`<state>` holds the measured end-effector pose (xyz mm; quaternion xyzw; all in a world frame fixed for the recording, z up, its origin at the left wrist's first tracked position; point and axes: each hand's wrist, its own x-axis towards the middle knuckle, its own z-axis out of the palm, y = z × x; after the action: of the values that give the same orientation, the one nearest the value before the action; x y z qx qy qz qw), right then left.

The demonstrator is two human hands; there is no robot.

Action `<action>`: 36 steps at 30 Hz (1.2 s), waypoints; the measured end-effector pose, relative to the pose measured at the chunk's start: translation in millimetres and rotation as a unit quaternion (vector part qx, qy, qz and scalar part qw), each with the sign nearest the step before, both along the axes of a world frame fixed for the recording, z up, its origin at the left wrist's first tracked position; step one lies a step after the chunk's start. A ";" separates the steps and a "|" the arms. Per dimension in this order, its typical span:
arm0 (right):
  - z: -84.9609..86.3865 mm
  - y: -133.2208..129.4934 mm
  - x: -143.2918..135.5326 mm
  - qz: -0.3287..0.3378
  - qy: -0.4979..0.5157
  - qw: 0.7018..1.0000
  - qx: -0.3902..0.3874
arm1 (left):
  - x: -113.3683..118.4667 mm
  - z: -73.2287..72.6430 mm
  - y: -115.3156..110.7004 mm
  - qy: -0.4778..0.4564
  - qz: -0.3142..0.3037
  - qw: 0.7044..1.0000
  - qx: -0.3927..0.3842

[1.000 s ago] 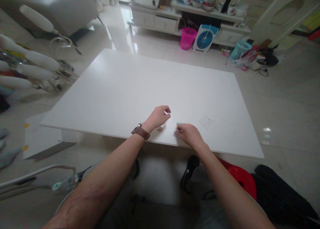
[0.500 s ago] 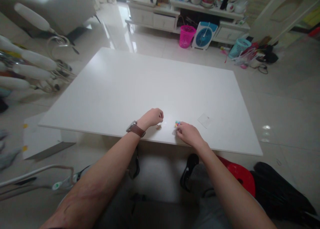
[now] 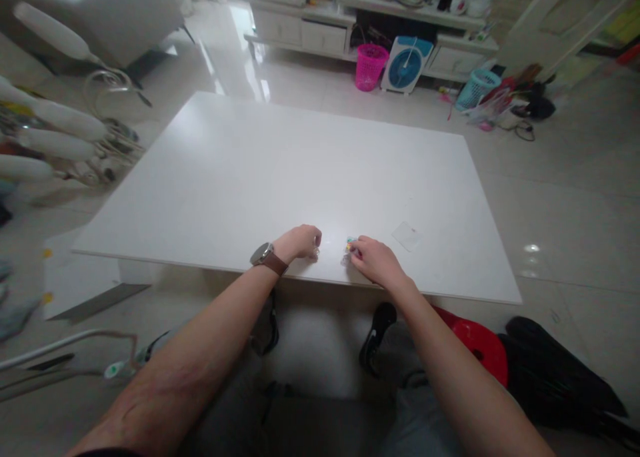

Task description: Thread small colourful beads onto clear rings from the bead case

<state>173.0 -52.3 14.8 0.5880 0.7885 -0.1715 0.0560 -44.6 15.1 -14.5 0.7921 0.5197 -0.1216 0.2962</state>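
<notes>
My left hand (image 3: 301, 241), with a brown-strapped watch on the wrist, is near the front edge of the white table (image 3: 280, 170). Its fingers are curled together at a small, shiny, pale thing (image 3: 316, 252), too tiny to name, and whatever is between the fingertips is hidden. To the right, my right hand (image 3: 374, 258) pinches a small clear bag of coloured beads (image 3: 348, 246), partly covered by the fingers. A flat clear plastic bag (image 3: 407, 236) lies on the tabletop beyond my right hand.
A red stool (image 3: 483, 350) and a black item (image 3: 560, 364) are at the lower right. Across the floor stand a pink basket (image 3: 371, 67), a blue-and-white fan (image 3: 406, 65) and a light-blue basket (image 3: 477, 89). Chairs with white padding (image 3: 65, 142) crowd the left side.
My left hand has lowered to the small shiny thing that lay below its fingers. The fingers of my right hand have shifted over the beads, covering more of them. The view has tilted slightly.
</notes>
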 end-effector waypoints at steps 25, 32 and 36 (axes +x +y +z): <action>-5.3 6.1 2.7 -0.090 0.221 0.969 0.058 | 4.3 10.9 12.4 -0.339 0.117 0.927 -0.105; -2.8 10.8 -6.9 -0.190 0.464 0.863 0.065 | 16.3 20.7 6.3 -0.482 0.180 0.836 -0.191; -7.9 10.5 -8.7 -0.203 0.483 0.850 0.065 | 20.0 24.7 4.1 -0.521 0.202 0.795 -0.236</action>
<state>164.4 -41.9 6.8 0.5802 0.5889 -0.3894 -0.4061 -24.5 19.2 10.2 0.5186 0.3900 0.2528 0.7177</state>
